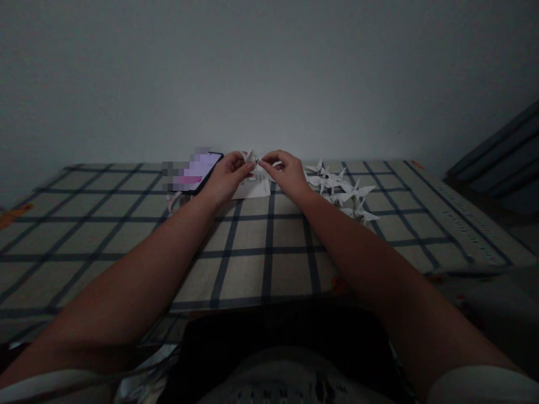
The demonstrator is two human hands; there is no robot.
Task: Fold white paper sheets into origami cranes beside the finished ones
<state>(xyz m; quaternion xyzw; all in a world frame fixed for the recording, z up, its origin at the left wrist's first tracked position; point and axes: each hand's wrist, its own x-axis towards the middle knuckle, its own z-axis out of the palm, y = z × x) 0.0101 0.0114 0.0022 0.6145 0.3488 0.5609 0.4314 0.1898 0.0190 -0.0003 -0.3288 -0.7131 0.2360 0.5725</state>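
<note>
Nearer than the left hand [229, 171] and right hand [288, 170], a checked cloth [248, 275] spreads out. Folded paper shapes [357, 196] cluster just right of the right hand; a lit phone [204, 169] leans just left of the left. Between the hands lies a white sheet [256, 191]. Above it, the left hand's curled fingers pinch a small folded paper [250, 155]; the right's thumb and forefinger nip its right edge. Beyond stands a wall [269, 73].

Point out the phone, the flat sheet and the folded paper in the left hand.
Phone [204, 169], head view: on its lit screen.
Sheet [254, 190], head view: on its near part.
Folded paper [251, 156], head view: on its upper, pointed part.
</note>
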